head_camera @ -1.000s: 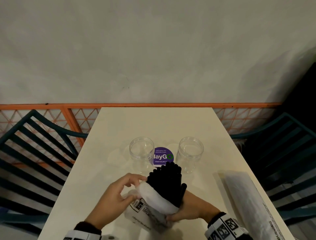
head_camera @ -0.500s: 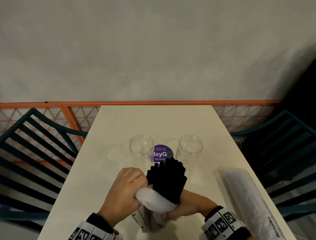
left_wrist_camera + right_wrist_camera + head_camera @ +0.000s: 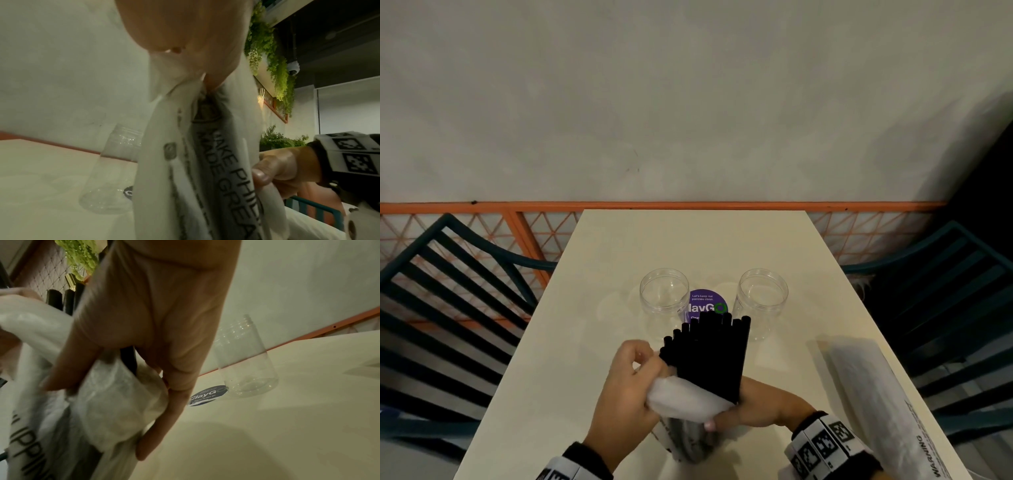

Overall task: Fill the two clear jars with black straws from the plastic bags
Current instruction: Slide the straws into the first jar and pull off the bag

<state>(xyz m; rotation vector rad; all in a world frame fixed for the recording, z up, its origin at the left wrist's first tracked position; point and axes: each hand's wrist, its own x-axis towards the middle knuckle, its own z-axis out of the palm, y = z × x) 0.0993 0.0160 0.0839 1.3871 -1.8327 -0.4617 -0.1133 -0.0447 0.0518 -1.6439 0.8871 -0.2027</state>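
Observation:
A bundle of black straws [image 3: 709, 356] stands tilted out of a white plastic bag [image 3: 688, 401] near the table's front. My left hand [image 3: 626, 383] pinches the rolled-down bag rim at the bundle's left side. My right hand [image 3: 753, 404] grips the bag and straws from the right; its fingers [image 3: 148, 353] wrap the bag. Two clear jars, one left [image 3: 664, 294] and one right [image 3: 762, 298], stand upright with nothing in them beyond the straws. In the left wrist view the printed bag [image 3: 216, 162] hangs below my pinching fingers.
A second long plastic bag [image 3: 883, 404] lies along the table's right edge. A purple round sticker [image 3: 705, 303] sits between the jars on the cream table [image 3: 688, 246]. Dark teal chairs [image 3: 448, 291] flank both sides; an orange rail runs behind.
The bag rim has been pushed further down the bundle, baring more of the straws. My left hand went from an open touch to a pinch on the rim; the bundle rose slightly.

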